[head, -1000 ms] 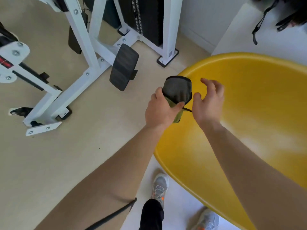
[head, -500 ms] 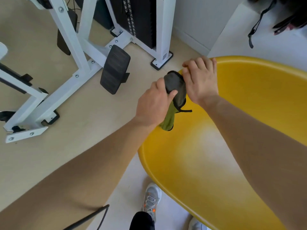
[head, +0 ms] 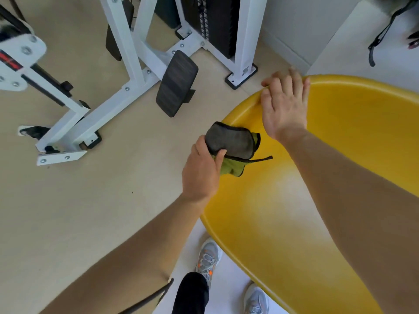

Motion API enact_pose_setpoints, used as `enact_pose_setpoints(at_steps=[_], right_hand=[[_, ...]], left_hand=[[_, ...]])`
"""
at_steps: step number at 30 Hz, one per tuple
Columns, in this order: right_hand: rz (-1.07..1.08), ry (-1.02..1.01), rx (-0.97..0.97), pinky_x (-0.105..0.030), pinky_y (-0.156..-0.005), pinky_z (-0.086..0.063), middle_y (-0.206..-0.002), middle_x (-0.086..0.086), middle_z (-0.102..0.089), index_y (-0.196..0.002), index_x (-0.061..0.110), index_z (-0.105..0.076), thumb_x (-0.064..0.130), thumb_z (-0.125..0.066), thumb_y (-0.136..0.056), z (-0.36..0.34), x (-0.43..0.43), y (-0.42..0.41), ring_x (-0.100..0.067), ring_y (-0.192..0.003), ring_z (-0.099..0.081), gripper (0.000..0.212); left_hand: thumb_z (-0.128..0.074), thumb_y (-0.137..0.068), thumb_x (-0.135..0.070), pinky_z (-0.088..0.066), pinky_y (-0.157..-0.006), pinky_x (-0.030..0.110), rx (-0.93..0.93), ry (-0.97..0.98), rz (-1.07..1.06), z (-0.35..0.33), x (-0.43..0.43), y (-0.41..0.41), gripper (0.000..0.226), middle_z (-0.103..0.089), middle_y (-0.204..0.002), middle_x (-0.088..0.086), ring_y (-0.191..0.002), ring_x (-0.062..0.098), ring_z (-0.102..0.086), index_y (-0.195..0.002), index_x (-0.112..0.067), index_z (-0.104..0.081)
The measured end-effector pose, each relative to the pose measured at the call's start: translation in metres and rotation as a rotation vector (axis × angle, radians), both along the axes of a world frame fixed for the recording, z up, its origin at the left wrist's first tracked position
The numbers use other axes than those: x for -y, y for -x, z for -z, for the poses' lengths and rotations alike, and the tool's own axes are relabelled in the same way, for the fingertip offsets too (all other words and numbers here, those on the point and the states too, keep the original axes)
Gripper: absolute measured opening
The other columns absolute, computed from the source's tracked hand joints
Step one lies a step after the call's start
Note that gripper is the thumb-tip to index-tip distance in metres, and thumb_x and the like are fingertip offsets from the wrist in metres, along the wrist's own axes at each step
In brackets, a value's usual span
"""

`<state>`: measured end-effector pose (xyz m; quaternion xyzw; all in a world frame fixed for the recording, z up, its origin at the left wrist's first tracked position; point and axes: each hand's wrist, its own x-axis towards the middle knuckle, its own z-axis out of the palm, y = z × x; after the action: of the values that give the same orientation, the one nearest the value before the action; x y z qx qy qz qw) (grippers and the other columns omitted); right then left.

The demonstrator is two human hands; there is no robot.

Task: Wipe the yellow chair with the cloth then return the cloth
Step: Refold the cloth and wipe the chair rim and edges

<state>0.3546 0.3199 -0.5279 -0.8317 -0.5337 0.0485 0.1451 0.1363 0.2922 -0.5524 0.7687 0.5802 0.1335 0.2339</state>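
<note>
The cloth (head: 231,141) is a folded, soft bundle, grey on its upper face with a black stitched border and green on the under layer. It is at the centre of the frame, over the left edge of the yellow chair (head: 340,177). Its long axis goes from the left to the right and a little downward, and a thin black strip of the border sticks out toward the right. The left hand (head: 201,171) holds the cloth at its left end, with the thumb pressed on the grey face and the fingers curled under it. The right hand (head: 283,105) is just above and right of the cloth. It lies palm down on the chair's rim with the fingers slightly spread, reaching to the outer edge. The chair is a smooth, glossy plastic shell with a rounded rim, and its wide hollow fills the right half of the frame. Left of the rim is a beige floor (head: 90,211). On it, in the upper left, stands a white metal machine frame (head: 136,71) with a black ribbed pad (head: 176,83). At the bottom are two grey shoes (head: 208,259).
</note>
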Motion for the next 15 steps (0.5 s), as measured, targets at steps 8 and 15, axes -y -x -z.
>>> enact_pose_setpoints(at_steps=[8, 15], right_hand=[[-0.012, 0.009, 0.028, -0.055, -0.124, -0.002, -0.149, -0.011, -0.042, -0.134, 0.018, -0.050, 0.034, -0.019, -0.104, 0.000, 0.000, -0.003, -0.029, -0.154, -0.011, 0.045], [-0.408, 0.005, 0.052, -0.056, -0.124, -0.001, -0.160, -0.003, -0.038, -0.140, 0.022, -0.055, 0.030, -0.024, -0.096, -0.007, 0.023, 0.071, -0.032, -0.155, -0.014, 0.054]], left_hand=[[-0.047, -0.099, -0.050, -0.054, -0.072, 0.039, -0.133, -0.188, 0.246, -0.027, -0.062, -0.071, 0.057, -0.064, -0.116, 0.012, -0.095, 0.030, -0.067, -0.138, -0.008, -0.044], [-0.034, -0.093, -0.060, -0.051, -0.062, 0.040, -0.051, -0.138, -0.068, 0.004, 0.003, -0.006, 0.066, -0.066, -0.108, 0.009, -0.085, 0.031, -0.067, -0.135, -0.011, -0.046]])
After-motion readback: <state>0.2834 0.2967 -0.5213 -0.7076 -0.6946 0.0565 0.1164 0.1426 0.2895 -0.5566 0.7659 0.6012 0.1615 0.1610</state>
